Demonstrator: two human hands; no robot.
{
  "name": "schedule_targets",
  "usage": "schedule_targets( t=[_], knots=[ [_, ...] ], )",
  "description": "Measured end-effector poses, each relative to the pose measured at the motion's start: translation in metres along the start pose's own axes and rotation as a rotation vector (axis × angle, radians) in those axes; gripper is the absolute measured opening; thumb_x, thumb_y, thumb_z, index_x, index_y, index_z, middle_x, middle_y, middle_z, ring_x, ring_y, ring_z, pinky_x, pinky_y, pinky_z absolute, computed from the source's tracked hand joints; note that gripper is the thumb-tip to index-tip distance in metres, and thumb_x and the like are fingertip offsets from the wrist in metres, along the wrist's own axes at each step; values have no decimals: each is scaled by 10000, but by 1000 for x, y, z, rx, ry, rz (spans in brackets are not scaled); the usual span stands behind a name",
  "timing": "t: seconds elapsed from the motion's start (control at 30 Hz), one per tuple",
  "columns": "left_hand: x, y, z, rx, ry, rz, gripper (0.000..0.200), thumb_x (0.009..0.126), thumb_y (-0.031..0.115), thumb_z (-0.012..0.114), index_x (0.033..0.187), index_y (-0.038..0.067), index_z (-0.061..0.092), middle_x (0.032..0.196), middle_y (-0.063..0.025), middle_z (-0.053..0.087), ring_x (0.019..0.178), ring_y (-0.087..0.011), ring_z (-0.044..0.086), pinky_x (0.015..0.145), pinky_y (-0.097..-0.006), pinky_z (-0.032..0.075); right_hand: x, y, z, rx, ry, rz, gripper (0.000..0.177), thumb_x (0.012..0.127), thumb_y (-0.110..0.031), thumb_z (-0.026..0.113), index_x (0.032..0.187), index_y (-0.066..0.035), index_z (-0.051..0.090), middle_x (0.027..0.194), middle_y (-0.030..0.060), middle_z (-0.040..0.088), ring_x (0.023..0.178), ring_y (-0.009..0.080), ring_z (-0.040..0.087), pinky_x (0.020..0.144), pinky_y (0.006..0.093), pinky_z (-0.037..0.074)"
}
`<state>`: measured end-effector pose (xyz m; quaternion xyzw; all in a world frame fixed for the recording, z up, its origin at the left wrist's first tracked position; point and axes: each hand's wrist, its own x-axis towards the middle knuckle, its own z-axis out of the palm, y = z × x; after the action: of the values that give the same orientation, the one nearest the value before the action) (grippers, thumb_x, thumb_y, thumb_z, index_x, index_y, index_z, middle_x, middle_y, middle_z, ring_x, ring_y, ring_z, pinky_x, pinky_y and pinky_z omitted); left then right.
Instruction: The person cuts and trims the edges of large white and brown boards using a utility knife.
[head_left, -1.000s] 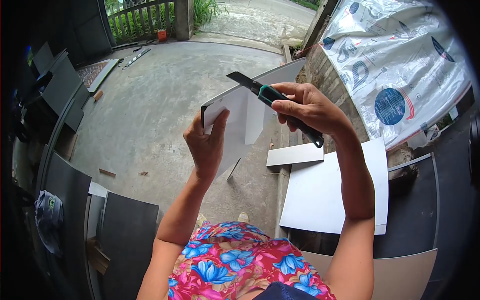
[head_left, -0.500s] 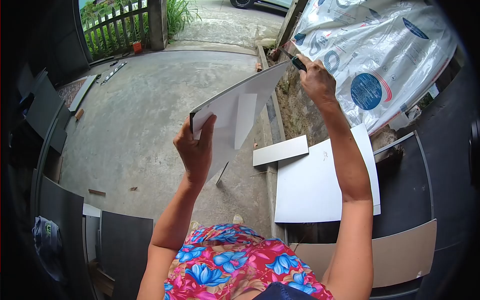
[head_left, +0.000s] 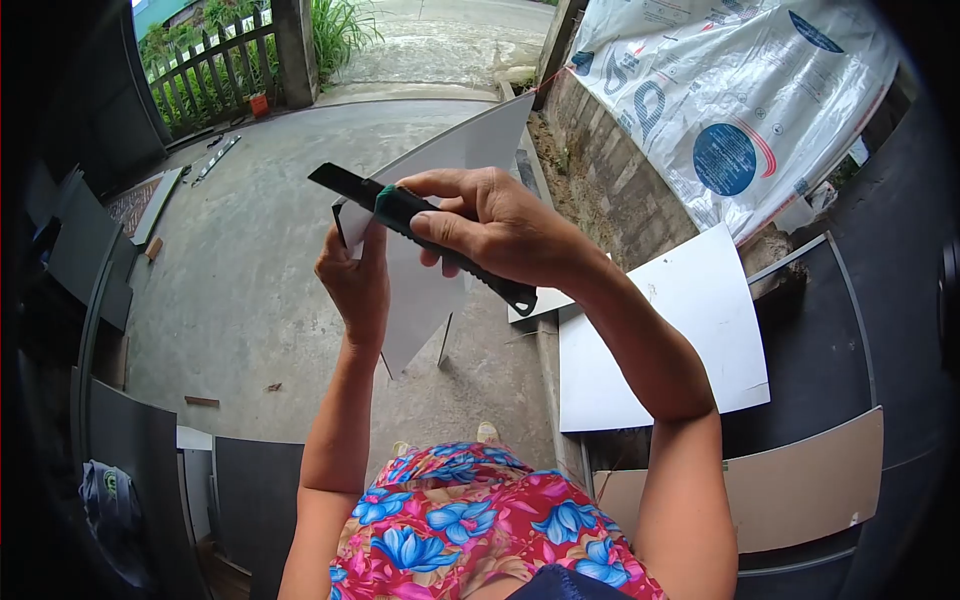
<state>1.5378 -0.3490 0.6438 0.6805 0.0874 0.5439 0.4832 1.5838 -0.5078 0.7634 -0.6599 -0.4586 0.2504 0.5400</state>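
My left hand [head_left: 355,285] grips the near corner of a white panel [head_left: 420,320], thumb on its face and fingers behind it. The panel stands tilted, its top edge running away from me up to the right. In my right hand [head_left: 510,230] is a black and green utility knife [head_left: 397,207], held across the panel's near end with its dark blade out to the upper left. Knife and right hand overlap the panel and the top of my left hand in this view. Part of the panel's face is hidden behind them.
A large white sheet [head_left: 670,330] lies at my right, beside a brown board [head_left: 800,490] and dark panels. Printed plastic sheeting [head_left: 670,110] covers the bank beyond. Dark boards [head_left: 260,500] stand at my left. A wood scrap [head_left: 202,402] lies on the concrete floor [head_left: 250,250].
My right hand has brought the knife from beyond the panel's far corner back toward me and left, over its near end. My left hand and the panel have shifted slightly left.
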Motion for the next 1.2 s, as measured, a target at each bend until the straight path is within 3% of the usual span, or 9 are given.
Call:
schedule_targets(
  t=[0.3, 0.37, 0.47, 0.6, 0.8, 0.93, 1.03, 1.13, 1.2],
  knots=[
    [10, -6, -17, 36, -1, -89, 181, 820, 159, 691, 805, -7, 620, 714, -30, 645, 651, -54, 553, 596, -218, 437, 25, 118, -184, 137, 460, 249, 318, 893, -176, 578, 1127, 36, 536, 788, 99, 634, 661, 130, 628, 572, 230, 536],
    [12, -10, -24, 57, 31, -78, 194, 822, 171, 690, 806, -10, 620, 716, -26, 644, 657, -60, 557, 613, -225, 441, 28, 159, -218, -188, 709, 398, 238, 886, -165, 575, 1022, 30, 555, 775, 111, 637, 581, 139, 608, 525, 256, 525],
    [18, -17, -46, 193, 24, -52, 262, 827, 247, 686, 846, -7, 626, 758, -57, 650, 693, -99, 585, 656, -253, 463, 16, 197, -209, 62, 932, 318, 218, 869, -161, 577, 974, 29, 571, 721, 106, 630, 545, 145, 610, 488, 259, 522],
    [21, -31, -84, 162, 17, -112, 370, 818, 333, 680, 937, -12, 616, 869, -94, 646, 804, -154, 598, 766, -314, 465, 34, 221, -133, 477, 736, 81, 422, 770, -372, 718, 961, -24, 575, 840, 99, 625, 597, 113, 577, 514, 213, 499],
    [37, -57, -174, 373, -87, -220, 590, 785, 360, 703, 1206, -2, 503, 1197, -171, 538, 1087, -200, 528, 903, -376, 426, 85, 227, -38, 602, 548, -58, 431, 695, -380, 782, 874, -63, 551, 656, 4, 547, 481, 73, 511, 441, 199, 437],
    [65, 48, -166, 1005, -139, 237, 725, 774, 326, 704, 1363, 96, 351, 1391, -184, 372, 1306, -284, 343, 1042, -439, 306, 84, 211, -2, 662, 545, -115, 374, 687, -256, 804, 825, -39, 532, 602, 9, 526, 426, 74, 497, 375, 196, 415],
    [60, 77, -109, 1292, -465, 439, 719, 758, 367, 713, 1328, 66, 394, 1312, -171, 459, 1226, -302, 445, 953, -442, 414, 76, 199, 32, 661, 516, -128, 361, 698, -223, 795, 808, -13, 523, 575, 14, 523, 411, 74, 499, 353, 198, 411],
    [45, 64, -63, 1293, -698, 118, 588, 780, 339, 697, 1246, 50, 485, 1150, -162, 580, 1077, -292, 570, 866, -392, 478, 62, 189, 62, 687, 476, -141, 364, 729, -273, 774, 823, -37, 513, 553, 0, 512, 421, 49, 506, 361, 162, 417],
    [42, 59, -58, 1297, -564, 6, 408, 800, 283, 690, 1116, 48, 585, 909, -111, 648, 849, -202, 638, 781, -319, 488, 53, 186, 70, 682, 473, -128, 370, 730, -243, 776, 868, -27, 509, 569, -3, 514, 431, 41, 502, 363, 163, 407]
  ],
)
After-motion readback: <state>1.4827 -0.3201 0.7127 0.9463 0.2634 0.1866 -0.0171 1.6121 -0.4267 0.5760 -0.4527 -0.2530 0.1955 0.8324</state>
